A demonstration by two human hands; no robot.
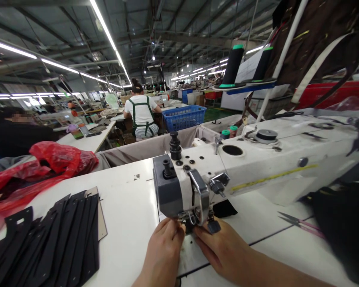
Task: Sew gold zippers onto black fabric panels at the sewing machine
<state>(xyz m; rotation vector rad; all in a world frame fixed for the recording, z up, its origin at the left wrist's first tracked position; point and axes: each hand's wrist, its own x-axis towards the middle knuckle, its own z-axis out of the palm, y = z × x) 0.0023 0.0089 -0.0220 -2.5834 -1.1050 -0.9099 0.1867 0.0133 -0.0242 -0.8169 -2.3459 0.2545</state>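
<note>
- Here, at six o'clock, our left hand [166, 243] and right hand [219, 243] bend their fingers around a dark piece [188, 228] beneath the sewing machine [179, 179]; we cannot tell whether they grip it.
- At eight o'clock, black strips [64, 235] overlap on our counter [124, 211].
- Past three, yellow tape [275, 177] carries marks too small to read.

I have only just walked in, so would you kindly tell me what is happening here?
A person has both hands at a sewing machine. The left hand and right hand are close together at its needle end; what they hold is hard to see. A black piece lies just beyond the right hand. Black strips are piled to the left, and scissors lie to the right.
</note>
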